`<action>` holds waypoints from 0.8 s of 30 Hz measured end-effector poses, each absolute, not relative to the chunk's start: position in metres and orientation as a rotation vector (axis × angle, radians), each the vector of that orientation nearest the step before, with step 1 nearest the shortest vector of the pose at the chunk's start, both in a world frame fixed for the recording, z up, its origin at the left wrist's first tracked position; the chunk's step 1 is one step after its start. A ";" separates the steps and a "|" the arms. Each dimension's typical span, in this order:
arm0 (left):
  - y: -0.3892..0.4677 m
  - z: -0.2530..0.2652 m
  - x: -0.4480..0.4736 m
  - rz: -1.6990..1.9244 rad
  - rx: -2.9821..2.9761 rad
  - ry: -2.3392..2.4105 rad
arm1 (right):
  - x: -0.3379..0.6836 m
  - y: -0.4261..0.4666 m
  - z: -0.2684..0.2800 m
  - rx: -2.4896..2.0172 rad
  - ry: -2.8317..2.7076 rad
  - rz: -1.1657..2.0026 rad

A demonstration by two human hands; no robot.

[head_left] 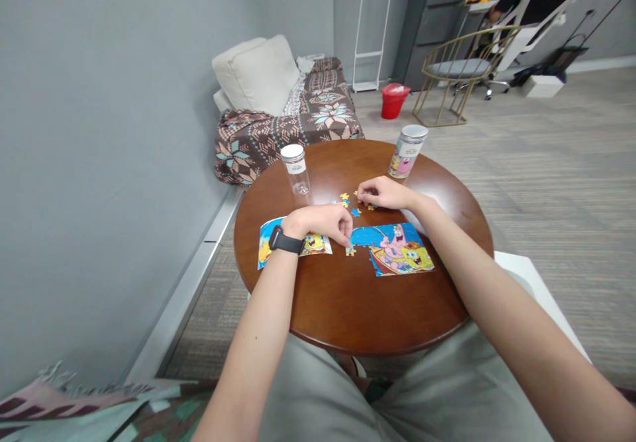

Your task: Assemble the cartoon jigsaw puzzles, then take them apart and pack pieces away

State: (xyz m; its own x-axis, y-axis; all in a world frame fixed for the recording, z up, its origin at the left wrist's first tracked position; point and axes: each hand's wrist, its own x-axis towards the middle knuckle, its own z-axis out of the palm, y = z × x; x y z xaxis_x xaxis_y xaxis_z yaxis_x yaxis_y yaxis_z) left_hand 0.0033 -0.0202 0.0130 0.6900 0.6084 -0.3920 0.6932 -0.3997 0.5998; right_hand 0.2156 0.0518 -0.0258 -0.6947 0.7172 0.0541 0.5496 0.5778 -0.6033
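A partly assembled jigsaw puzzle (pixel 405 251) with cartoon characters lies on the round table, its lower left part open. My left hand (pixel 334 222), wearing a black watch, has its fingers pinched at the puzzle's left edge, touching a small puzzle piece (pixel 350 252). Beneath that wrist lies a printed reference picture (pixel 318 244), partly covered. Farther back, my right hand (pixel 383 193) rests with curled fingers among loose puzzle pieces (pixel 356 212); whatever is between its fingertips is hidden.
A clear jar with a white lid (pixel 297 170) stands at the back left of the brown table (pixel 348 309). At the back right is a cartoon-printed jar (pixel 407 152). Beyond are a covered sofa (pixel 322 107), a red bin (pixel 393 103) and a wire chair (pixel 460 69).
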 end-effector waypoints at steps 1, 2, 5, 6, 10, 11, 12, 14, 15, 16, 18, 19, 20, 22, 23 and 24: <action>-0.020 0.013 0.003 -0.141 2.122 0.980 | 0.216 0.052 -0.026 -1.038 -2.519 0.820; -0.020 0.012 0.003 -0.140 2.119 0.969 | 0.216 0.053 -0.027 -1.036 -2.519 0.821; -0.020 0.012 0.003 -0.145 2.111 0.951 | 0.216 0.053 -0.028 -1.032 -2.524 0.814; -0.020 0.012 0.003 -0.152 2.107 0.950 | 0.216 0.053 -0.028 -1.032 -2.525 0.812; -0.021 0.013 0.004 -0.170 2.106 0.965 | 0.216 0.053 -0.027 -1.036 -2.525 0.810; -0.022 0.013 0.005 -0.167 2.113 0.974 | 0.216 0.053 -0.027 -1.035 -2.525 0.809; -0.022 0.013 0.005 -0.165 2.119 0.983 | 0.216 0.054 -0.028 -1.034 -2.527 0.810; -0.022 0.014 0.005 -0.164 2.127 0.997 | 0.216 0.054 -0.028 -1.028 -2.531 0.814; -0.022 0.014 0.005 -0.169 2.126 1.000 | 0.216 0.055 -0.029 -1.024 -2.533 0.814; -0.022 0.014 0.006 -0.173 2.123 1.002 | 0.217 0.055 -0.029 -1.022 -2.533 0.813; -0.022 0.014 0.006 -0.179 2.118 1.005 | 0.217 0.055 -0.029 -1.022 -2.531 0.807; -0.022 0.014 0.006 -0.180 2.119 1.005 | 0.217 0.054 -0.029 -1.024 -2.531 0.805; -0.022 0.014 0.006 -0.181 2.123 1.004 | 0.216 0.054 -0.028 -1.027 -2.531 0.804; -0.023 0.014 0.006 -0.177 2.137 1.001 | 0.216 0.053 -0.027 -1.037 -2.528 0.804; -0.023 0.014 0.006 -0.172 2.145 0.998 | 0.215 0.052 -0.026 -1.042 -2.527 0.805; -0.023 0.013 0.006 -0.163 2.154 0.995 | 0.215 0.051 -0.025 -1.047 -2.526 0.805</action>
State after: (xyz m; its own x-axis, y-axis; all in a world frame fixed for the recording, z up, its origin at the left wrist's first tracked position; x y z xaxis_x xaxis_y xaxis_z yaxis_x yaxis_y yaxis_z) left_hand 0.0055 -0.0225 0.0135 0.6903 0.6052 -0.3965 0.7002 -0.4209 0.5767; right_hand 0.2149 0.0513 -0.0251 -0.6935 0.7186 0.0516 0.5562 0.5796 -0.5956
